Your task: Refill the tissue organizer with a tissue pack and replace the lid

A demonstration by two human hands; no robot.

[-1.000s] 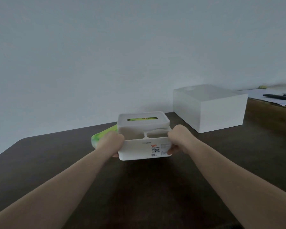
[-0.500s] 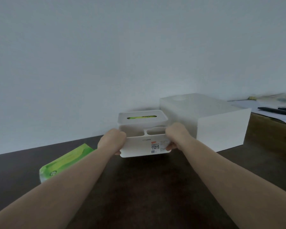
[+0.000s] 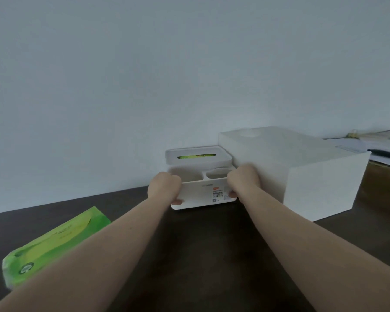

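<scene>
The white tissue organizer [image 3: 203,195] sits on the dark table near the wall, a label on its front. Its lid [image 3: 198,157] is in place on the rear section, and green tissue packaging shows through the slot. Two open compartments lie at its front. My left hand [image 3: 164,188] grips the organizer's left front corner. My right hand [image 3: 242,181] grips its right front corner. A second green tissue pack [image 3: 54,242] lies on the table at the lower left, apart from both hands.
A large white box [image 3: 302,174] stands right beside the organizer on its right. Behind it, a lighter wooden surface [image 3: 381,176] carries papers and dark pens. The wall rises directly behind the dark table [image 3: 200,255].
Both hands have carried the organizer away from me toward the wall, up against the white box. The green pack, once behind the organizer, now lies apart at the lower left.
</scene>
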